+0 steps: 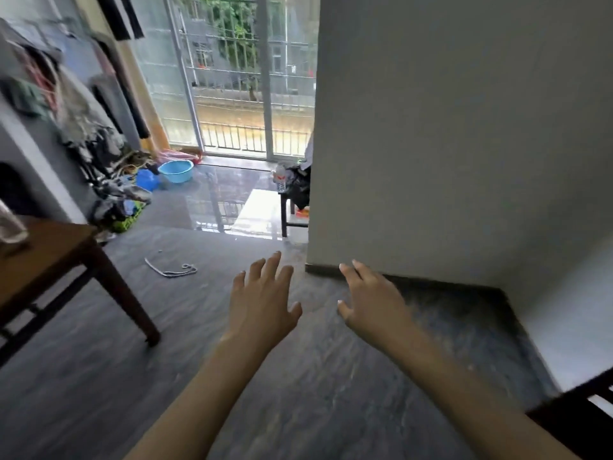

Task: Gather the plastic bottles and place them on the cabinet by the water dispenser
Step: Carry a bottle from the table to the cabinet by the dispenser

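A clear plastic bottle (280,178) with a red label stands far ahead on a dark stool (288,210) beside the white wall corner, next to a heap of dark cloth. My left hand (262,302) and my right hand (371,298) reach forward over the grey floor, fingers spread, holding nothing. Both hands are well short of the bottle. No cabinet or water dispenser shows in this view.
A brown wooden table (49,260) stands at the left with a clear object on it. A white wall (447,144) fills the right. Clothes hang at the left, above a blue basin (176,171) and a green basket. A cord (170,268) lies on the floor. Glass balcony doors lie ahead.
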